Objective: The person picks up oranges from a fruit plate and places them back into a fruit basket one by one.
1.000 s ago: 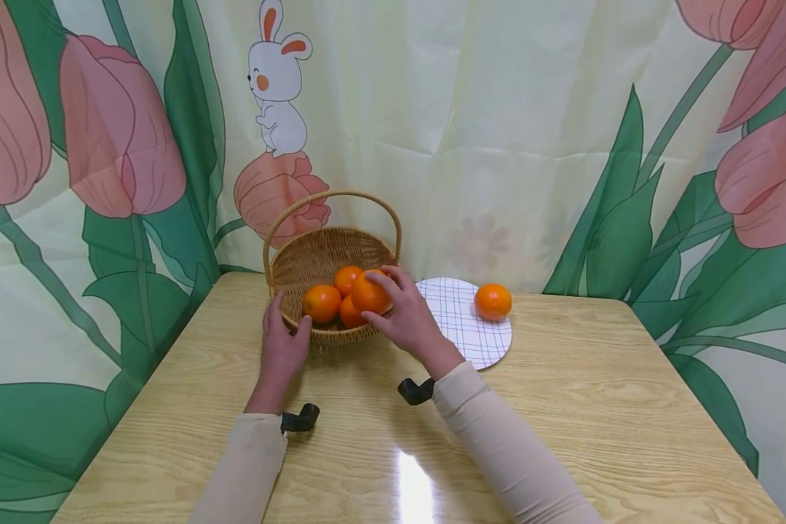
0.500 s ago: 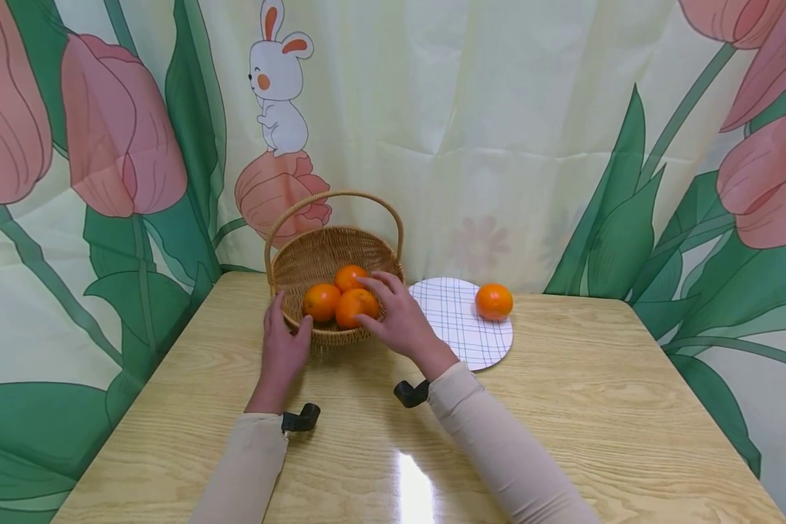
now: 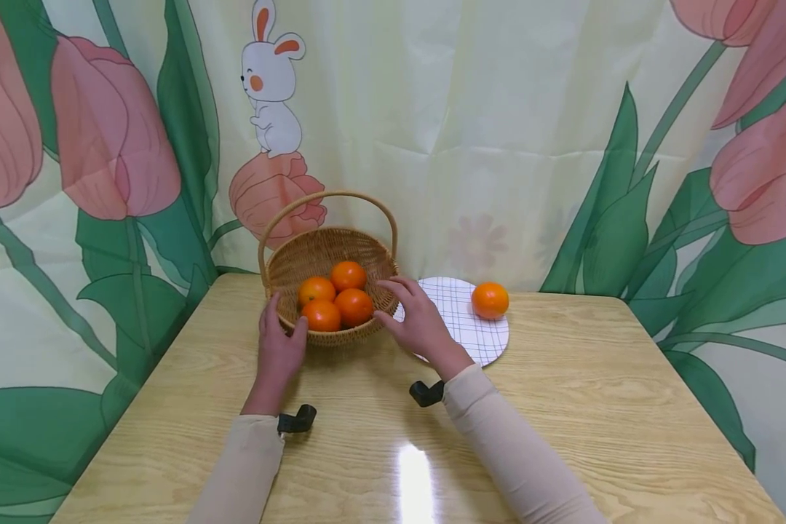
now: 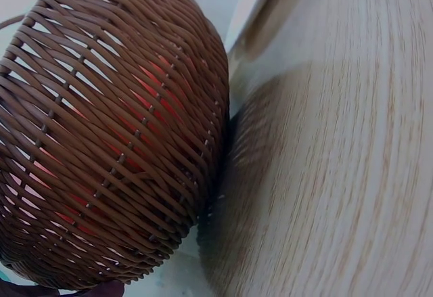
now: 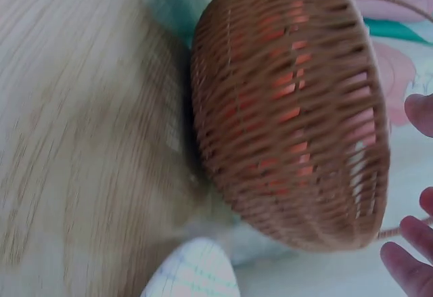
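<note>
A wicker basket (image 3: 332,244) with a tall arched handle stands at the back left of the table, with several oranges (image 3: 356,307) lying in it. At its left front rim my left hand (image 3: 282,353) holds the basket, thumb toward the front and fingers along the left side. My right hand (image 3: 421,324) hovers by the right front rim with fingers spread and nothing in them. In the right wrist view, the right fingertips (image 5: 406,270) show apart from the basket's wall (image 5: 291,114). The left wrist view shows the woven side (image 4: 122,128), the oranges glimpsed through gaps.
To the right of the basket lies a round white plate (image 3: 455,313) with a blue grid pattern, partly behind my right hand. One more orange (image 3: 490,300) sits on its right side. A printed curtain (image 3: 498,145) hangs behind the wooden table (image 3: 563,407).
The right hand lowered an orange into the basket and let it go, then drew back to the right. The left hand has stayed at the rim.
</note>
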Demonstrator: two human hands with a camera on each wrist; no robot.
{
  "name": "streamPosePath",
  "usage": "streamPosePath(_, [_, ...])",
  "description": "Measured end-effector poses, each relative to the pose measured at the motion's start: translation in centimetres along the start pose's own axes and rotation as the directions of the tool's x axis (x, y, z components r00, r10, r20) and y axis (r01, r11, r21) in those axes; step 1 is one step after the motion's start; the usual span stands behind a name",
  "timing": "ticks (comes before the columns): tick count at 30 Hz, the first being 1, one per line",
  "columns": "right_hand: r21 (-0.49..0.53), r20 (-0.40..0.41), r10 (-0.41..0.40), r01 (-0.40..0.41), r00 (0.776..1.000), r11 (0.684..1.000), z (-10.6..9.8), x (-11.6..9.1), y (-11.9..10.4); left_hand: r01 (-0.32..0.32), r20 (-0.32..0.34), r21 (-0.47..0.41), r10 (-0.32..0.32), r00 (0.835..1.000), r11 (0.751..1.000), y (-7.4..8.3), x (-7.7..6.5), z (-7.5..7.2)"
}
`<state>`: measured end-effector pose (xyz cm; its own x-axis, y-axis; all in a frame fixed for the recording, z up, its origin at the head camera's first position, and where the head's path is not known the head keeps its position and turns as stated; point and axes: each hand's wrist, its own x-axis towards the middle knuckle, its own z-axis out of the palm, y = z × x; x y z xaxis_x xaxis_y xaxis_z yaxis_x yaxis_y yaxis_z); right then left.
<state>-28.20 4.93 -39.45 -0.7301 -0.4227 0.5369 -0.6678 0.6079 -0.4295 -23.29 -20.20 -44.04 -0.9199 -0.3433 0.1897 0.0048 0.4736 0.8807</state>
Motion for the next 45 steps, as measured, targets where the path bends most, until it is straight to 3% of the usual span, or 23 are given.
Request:
streamPosePath(16, [-0.079, -0.029, 0.077, -0.079, 0.997, 0.994, -2.0, -1.4, 4.0, 0.013, 0.012, 0.005, -0.013, 1.000, 1.000, 0.0, 0.0, 0.0])
streamPosePath(32, [-0.123, -0.025, 0.179, -0.181, 0.984, 0.976, -3.1, -1.9, 7.6, 0.004, 0.010, -0.006, -0.004, 1.000, 1.000, -0.1, -0.1, 0.0])
streamPosePath(45, [-0.157, -0.060, 0.215, -0.222, 0.975, 0.962, -3.9, -2.2, 10.0, -0.002, 0.001, 0.002, 0.002, 1.000, 1.000, -0.3, -0.1, 0.1])
